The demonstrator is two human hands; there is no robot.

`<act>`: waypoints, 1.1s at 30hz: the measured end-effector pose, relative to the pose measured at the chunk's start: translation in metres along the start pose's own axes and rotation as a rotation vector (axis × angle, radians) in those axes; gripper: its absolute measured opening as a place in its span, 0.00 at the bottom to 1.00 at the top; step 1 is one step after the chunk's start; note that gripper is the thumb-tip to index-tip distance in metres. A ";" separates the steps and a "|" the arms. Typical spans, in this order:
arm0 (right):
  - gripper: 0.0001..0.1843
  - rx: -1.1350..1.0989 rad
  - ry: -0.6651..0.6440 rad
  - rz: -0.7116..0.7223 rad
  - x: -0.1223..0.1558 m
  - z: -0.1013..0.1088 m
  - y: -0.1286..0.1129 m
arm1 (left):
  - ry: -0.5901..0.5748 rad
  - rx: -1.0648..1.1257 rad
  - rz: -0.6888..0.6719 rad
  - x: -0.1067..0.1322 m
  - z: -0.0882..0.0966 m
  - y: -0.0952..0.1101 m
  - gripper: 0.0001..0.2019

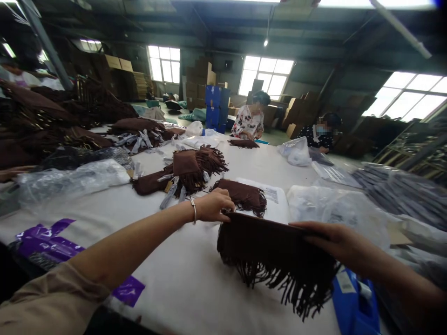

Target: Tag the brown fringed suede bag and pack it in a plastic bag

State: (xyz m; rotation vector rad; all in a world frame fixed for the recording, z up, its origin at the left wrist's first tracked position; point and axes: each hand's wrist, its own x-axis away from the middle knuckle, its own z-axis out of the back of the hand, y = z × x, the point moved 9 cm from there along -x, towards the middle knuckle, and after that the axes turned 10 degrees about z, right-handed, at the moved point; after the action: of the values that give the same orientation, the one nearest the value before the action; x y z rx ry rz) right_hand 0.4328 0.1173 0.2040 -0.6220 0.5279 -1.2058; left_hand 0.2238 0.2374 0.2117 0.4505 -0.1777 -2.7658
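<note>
A dark brown fringed bag (272, 242) hangs over the near side of the table, its fringe pointing down. My left hand (218, 205), with a bracelet at the wrist, is closed on its upper left corner. My right hand (326, 237) grips its upper right part, thumb along the top edge. Just beyond lies another brown fringed bag (240, 193), partly on a white plastic sheet (277, 202). Further left, several brown fringed pieces (186, 167) are heaped with small grey packets among them.
A blue tape dispenser (356, 302) stands at the near right. Clear plastic bags (335, 207) and stacked grey packages (401, 190) cover the right side. Purple plastic (52, 242) lies near left, brown piles (63, 111) behind. Two people (249, 118) work across the table.
</note>
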 end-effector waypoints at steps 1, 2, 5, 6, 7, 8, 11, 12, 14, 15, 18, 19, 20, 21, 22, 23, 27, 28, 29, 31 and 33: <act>0.23 0.018 0.009 0.016 -0.006 0.002 -0.002 | 0.027 -0.066 0.013 -0.002 0.009 -0.004 0.07; 0.23 0.057 0.035 0.032 -0.011 0.006 -0.005 | 0.064 -0.133 0.024 -0.005 0.020 -0.007 0.06; 0.21 0.250 0.195 0.105 -0.015 0.026 -0.019 | 0.198 -0.294 0.023 -0.009 0.058 -0.004 0.06; 0.21 0.319 0.248 0.155 -0.012 0.030 -0.026 | 0.239 -0.325 0.009 -0.007 0.069 0.003 0.07; 0.20 0.386 0.290 0.222 -0.007 0.030 -0.033 | 0.271 -0.346 -0.013 -0.003 0.077 0.011 0.10; 0.20 0.454 0.317 0.295 0.000 0.025 -0.039 | 0.293 -0.360 -0.038 0.005 0.079 0.019 0.12; 0.25 0.645 0.342 0.465 0.027 -0.018 -0.033 | 0.280 -0.380 -0.120 0.042 0.042 0.044 0.18; 0.27 0.691 0.330 0.487 0.036 -0.042 -0.022 | 0.256 -0.379 -0.141 0.059 0.017 0.050 0.19; 0.31 0.745 0.262 0.509 0.055 -0.102 0.007 | 0.197 -0.357 -0.142 0.096 -0.045 0.058 0.20; 0.32 0.750 0.207 0.518 0.065 -0.136 0.022 | 0.168 -0.339 -0.141 0.114 -0.076 0.062 0.19; 0.33 0.686 0.089 0.556 0.100 -0.219 0.055 | 0.107 -0.270 -0.075 0.157 -0.150 0.073 0.16; 0.33 0.659 0.086 0.546 0.111 -0.234 0.063 | 0.099 -0.252 -0.038 0.165 -0.164 0.076 0.16; 0.32 0.640 0.091 0.524 0.121 -0.243 0.069 | 0.094 -0.239 -0.002 0.170 -0.173 0.079 0.16; 0.33 0.634 0.092 0.500 0.129 -0.246 0.074 | 0.093 -0.231 0.028 0.173 -0.177 0.082 0.17; 0.33 0.641 0.078 0.483 0.135 -0.247 0.077 | 0.095 -0.223 0.043 0.174 -0.177 0.087 0.17; 0.34 0.658 0.057 0.483 0.141 -0.246 0.077 | 0.096 -0.217 0.045 0.174 -0.176 0.092 0.16; 0.33 0.726 0.030 0.552 0.140 -0.229 0.046 | 0.086 -0.238 0.056 0.176 -0.164 0.107 0.15; 0.32 0.725 0.069 0.550 0.133 -0.224 0.033 | 0.087 -0.254 0.080 0.178 -0.161 0.107 0.15; 0.31 0.710 0.129 0.539 0.124 -0.218 0.020 | 0.091 -0.267 0.116 0.181 -0.157 0.106 0.14; 0.31 0.653 0.257 0.496 0.101 -0.213 -0.001 | 0.099 -0.278 0.202 0.190 -0.151 0.100 0.13; 0.30 0.609 0.312 0.453 0.075 -0.223 -0.008 | 0.089 -0.247 0.289 0.200 -0.147 0.096 0.13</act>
State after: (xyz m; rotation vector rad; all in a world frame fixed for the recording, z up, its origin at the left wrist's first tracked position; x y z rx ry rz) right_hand 0.2977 0.0077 0.0450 0.2045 0.4919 -0.9583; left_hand 0.1221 0.0690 0.0322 0.4423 0.1118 -2.4386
